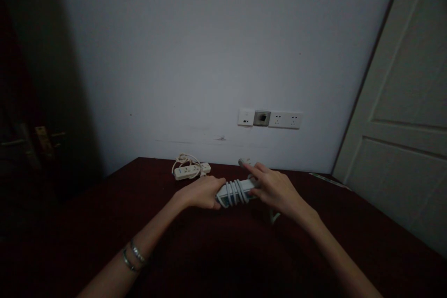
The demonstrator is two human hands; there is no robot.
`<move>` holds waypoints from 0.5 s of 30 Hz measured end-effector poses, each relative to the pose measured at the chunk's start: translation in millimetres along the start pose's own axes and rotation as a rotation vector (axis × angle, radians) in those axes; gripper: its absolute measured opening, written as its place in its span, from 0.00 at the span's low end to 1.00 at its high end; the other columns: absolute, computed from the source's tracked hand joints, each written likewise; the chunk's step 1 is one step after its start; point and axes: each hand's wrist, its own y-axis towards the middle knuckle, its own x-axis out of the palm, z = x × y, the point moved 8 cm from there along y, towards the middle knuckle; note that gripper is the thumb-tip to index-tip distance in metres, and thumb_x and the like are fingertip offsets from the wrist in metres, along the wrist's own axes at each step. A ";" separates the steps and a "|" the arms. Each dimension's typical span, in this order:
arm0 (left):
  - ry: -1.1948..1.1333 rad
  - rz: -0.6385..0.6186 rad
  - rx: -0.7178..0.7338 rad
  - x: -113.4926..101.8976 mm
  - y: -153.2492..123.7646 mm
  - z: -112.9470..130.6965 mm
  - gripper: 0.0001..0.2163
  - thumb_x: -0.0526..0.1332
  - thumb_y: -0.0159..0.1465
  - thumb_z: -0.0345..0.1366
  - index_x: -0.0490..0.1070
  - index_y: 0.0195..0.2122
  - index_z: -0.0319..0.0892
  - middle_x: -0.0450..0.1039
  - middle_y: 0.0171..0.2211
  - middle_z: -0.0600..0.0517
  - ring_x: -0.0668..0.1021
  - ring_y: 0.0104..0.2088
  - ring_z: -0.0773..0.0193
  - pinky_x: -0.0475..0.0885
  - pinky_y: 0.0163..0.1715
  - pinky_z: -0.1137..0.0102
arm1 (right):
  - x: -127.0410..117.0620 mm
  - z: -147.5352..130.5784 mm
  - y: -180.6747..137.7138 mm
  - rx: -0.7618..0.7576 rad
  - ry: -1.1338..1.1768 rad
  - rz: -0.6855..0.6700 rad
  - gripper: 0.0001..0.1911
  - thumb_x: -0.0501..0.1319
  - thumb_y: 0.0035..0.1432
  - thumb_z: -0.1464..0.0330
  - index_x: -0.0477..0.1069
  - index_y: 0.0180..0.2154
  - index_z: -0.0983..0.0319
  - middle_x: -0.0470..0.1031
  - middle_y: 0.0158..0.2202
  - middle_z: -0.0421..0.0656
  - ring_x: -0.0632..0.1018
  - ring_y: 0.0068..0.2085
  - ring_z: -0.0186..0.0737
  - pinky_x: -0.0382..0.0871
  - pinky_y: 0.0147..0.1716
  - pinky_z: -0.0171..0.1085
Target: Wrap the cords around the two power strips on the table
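Observation:
Between my two hands is a white power strip (247, 184), held above the dark red table. Its cord (234, 193) is wound several times around the body. My left hand (203, 191) grips the strip's left end, fingers closed on it. At the right end, my right hand (275, 187) is closed around the strip, with the index finger stretched out toward the wall. A loose piece of cord (274, 217) hangs below the right hand. Behind my left hand, a second white power strip (188, 171) lies on the table with its cord loosely looped over it.
The table (195, 251) meets a pale wall, where a row of wall sockets (285, 120) is mounted. A thin flat strip (328, 179) lies near the table's back right edge. A panelled white door (405, 125) stands at right; a door handle (45, 139) shows in the dark left.

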 end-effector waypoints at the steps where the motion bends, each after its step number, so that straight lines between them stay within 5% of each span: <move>1: -0.032 0.009 -0.006 2.4 1.4 -0.7 0.14 0.63 0.47 0.37 0.66 0.35 0.40 0.71 0.29 0.49 0.73 0.28 0.59 0.61 0.24 0.70 | -1.4 -1.0 -0.7 -0.010 -0.022 0.014 0.34 0.61 0.51 0.68 0.56 0.60 0.57 0.67 0.51 0.50 0.75 0.39 0.47 0.68 0.35 0.42; 6: -0.453 0.032 -0.063 15.5 5.9 -6.8 0.29 0.65 0.45 0.34 0.57 0.49 0.39 0.71 0.35 0.48 0.73 0.31 0.60 0.65 0.27 0.70 | -11.7 -3.4 -2.2 -0.033 -0.042 0.091 0.32 0.58 0.53 0.72 0.55 0.59 0.58 0.69 0.45 0.49 0.75 0.39 0.46 0.69 0.32 0.40; 10: -0.822 0.000 0.086 19.2 8.5 5.5 0.40 0.66 0.44 0.31 0.49 0.58 0.42 0.64 0.50 0.43 0.70 0.47 0.56 0.66 0.45 0.62 | -18.4 -11.3 -4.4 -0.073 0.025 0.157 0.32 0.55 0.53 0.74 0.53 0.60 0.58 0.67 0.46 0.49 0.73 0.42 0.46 0.71 0.31 0.40; 15: -1.153 -0.075 0.088 33.4 14.0 14.4 0.40 0.70 0.41 0.30 0.57 0.56 0.42 0.64 0.52 0.45 0.68 0.51 0.55 0.62 0.51 0.59 | -20.7 -20.2 -5.1 -0.154 0.168 0.194 0.30 0.54 0.54 0.77 0.56 0.59 0.58 0.67 0.45 0.49 0.69 0.45 0.46 0.71 0.37 0.44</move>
